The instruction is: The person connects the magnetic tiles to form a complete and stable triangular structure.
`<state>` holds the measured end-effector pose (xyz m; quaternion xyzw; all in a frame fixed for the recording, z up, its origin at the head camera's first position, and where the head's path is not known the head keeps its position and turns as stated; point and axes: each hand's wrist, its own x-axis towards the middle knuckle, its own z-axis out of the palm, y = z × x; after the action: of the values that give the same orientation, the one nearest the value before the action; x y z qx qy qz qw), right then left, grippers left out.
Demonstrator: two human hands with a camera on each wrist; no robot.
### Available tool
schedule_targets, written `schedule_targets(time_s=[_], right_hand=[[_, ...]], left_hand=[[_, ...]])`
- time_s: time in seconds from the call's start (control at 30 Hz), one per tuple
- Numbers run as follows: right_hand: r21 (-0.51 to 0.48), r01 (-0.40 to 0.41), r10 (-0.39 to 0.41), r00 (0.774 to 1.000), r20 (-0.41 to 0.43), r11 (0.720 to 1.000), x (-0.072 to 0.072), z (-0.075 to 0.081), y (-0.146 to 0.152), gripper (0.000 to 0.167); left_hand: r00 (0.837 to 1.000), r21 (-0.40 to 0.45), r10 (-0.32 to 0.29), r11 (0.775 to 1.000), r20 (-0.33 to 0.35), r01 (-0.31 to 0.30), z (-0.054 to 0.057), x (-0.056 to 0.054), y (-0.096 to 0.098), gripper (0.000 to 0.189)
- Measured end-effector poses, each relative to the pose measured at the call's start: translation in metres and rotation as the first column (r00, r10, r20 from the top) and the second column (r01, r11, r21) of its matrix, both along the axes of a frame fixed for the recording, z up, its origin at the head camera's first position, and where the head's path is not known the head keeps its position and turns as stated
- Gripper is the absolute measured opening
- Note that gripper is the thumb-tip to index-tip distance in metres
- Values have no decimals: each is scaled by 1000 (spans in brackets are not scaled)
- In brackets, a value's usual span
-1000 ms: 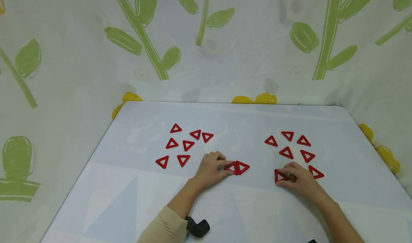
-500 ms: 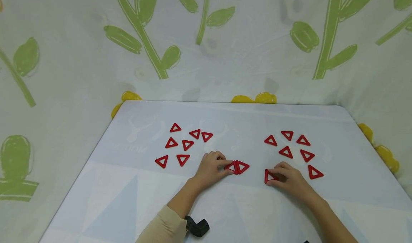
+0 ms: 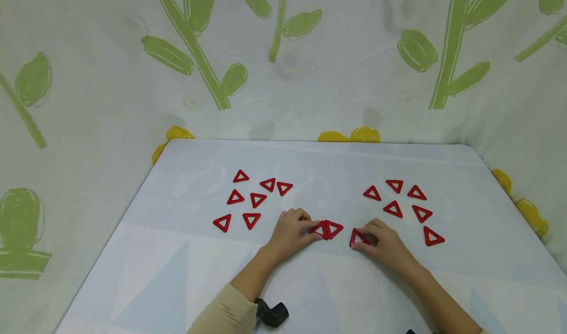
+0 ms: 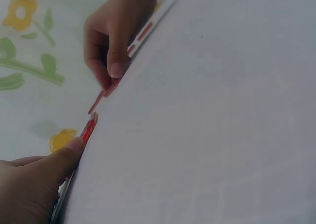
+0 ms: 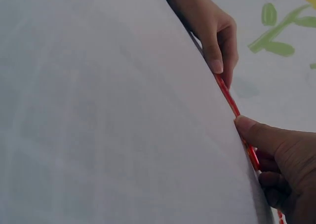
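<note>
In the head view my left hand [image 3: 289, 234] pinches a red open-centred triangle tile [image 3: 325, 231] between thumb and fingers. A second red triangle tile [image 3: 336, 224] lies against its right side, edge to edge. Just to the right, my right hand [image 3: 384, 245] pinches another red triangle tile [image 3: 352, 237], a small gap away from that pair. Low in the left wrist view, the left thumb [image 4: 66, 159] presses along a tile seen edge-on. From the right wrist camera the tiles also appear edge-on, the right thumb [image 5: 256, 132] on the near one.
Several loose red triangle tiles lie at the left of the white tabletop [image 3: 146, 255], one being the nearby tile [image 3: 251, 214]. More are scattered at the right, including a tile [image 3: 427, 235] beyond the right hand. A patterned cloth [image 3: 336, 78] hangs behind the table.
My right hand has slid left across the table with its triangle tile, closing most of the distance to the joined pair. The left hand and its tile have stayed in place.
</note>
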<state>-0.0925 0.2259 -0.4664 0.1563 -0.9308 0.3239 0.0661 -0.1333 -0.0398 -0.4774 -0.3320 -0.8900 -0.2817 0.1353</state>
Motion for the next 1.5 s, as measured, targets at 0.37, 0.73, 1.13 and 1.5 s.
schedule_targets(time_s=[0.37,0.73,1.13,1.5], right_hand=[[-53,89,-96,985,-140,995,7,-9,-26,33],[-28,133,-136,961,-240,991,7,-13,-39,36],[12,166,-156,948,-277,986,7,-11,-46,38],[-50,158,-165,957,-238,986,9,-6,-42,45]], left_hand=[[998,-46,25,999,-61,-28,5,3,3,34],[994,-54,31,998,-105,-37,5,2,4,34],[994,-23,17,1000,-108,-19,2,2,3,32],[999,-4,24,1000,-40,-24,-2,0,3,33]])
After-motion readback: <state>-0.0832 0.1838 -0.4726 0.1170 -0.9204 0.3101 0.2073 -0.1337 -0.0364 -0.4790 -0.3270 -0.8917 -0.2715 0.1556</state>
